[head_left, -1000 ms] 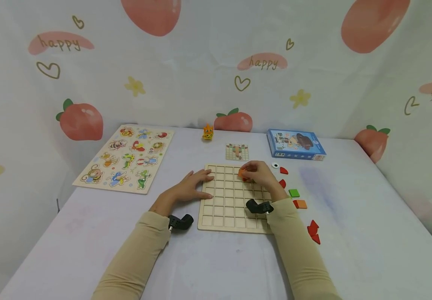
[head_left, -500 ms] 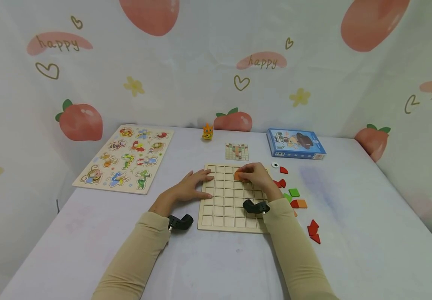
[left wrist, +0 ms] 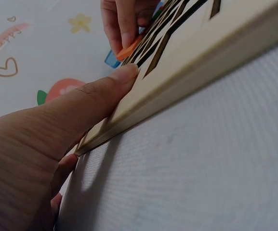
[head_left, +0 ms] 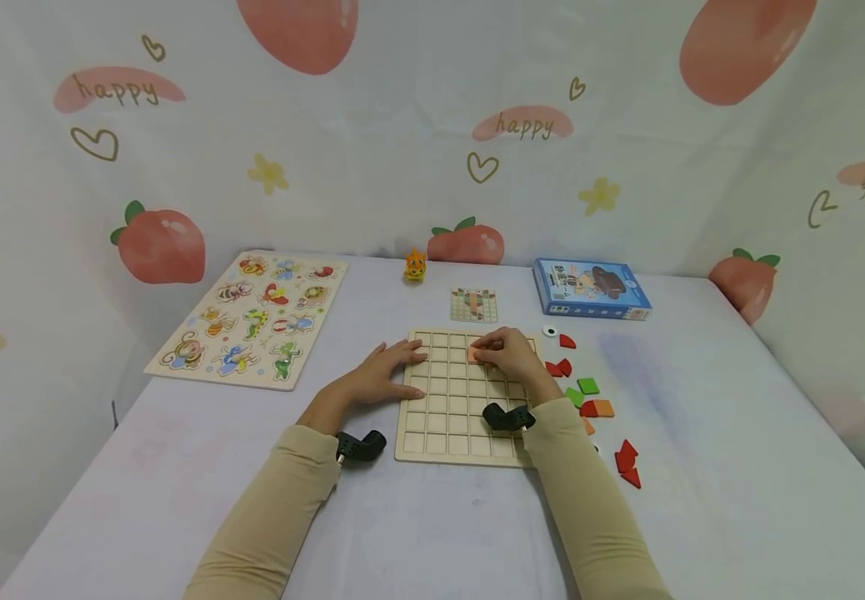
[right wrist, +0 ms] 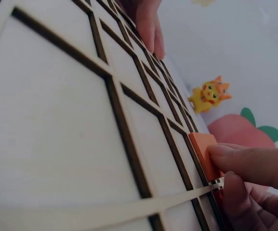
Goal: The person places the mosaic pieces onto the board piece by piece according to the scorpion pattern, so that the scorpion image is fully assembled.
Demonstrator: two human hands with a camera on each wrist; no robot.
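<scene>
A wooden grid board [head_left: 436, 421] lies on the table before me. My right hand [head_left: 513, 357] pinches an orange square tile [head_left: 472, 353] at one of the grid's far cells. In the right wrist view, the thumb lies on the orange tile's face, and a bit of red shows under the fingers, mostly hidden. My left hand [head_left: 372, 377] rests at the board's left edge with spread, fairly straight fingers; in the left wrist view its thumb [left wrist: 122, 77] presses on the board's rim. Beyond the board lies a small pattern card [head_left: 473, 305].
Right of the board lie loose tiles: green squares [head_left: 588, 386], an orange square [head_left: 604, 408], several red pieces [head_left: 627, 457] and a white eye disc [head_left: 549, 332]. Farther back stand a blue box [head_left: 592, 288] and a small orange-yellow figure [head_left: 415, 266]. An insect puzzle board [head_left: 248, 321] lies at left.
My right hand has shifted slightly left with the orange tile, which now sits lower in the cell. More loose tiles show beside the right forearm. The left hand has stayed in place.
</scene>
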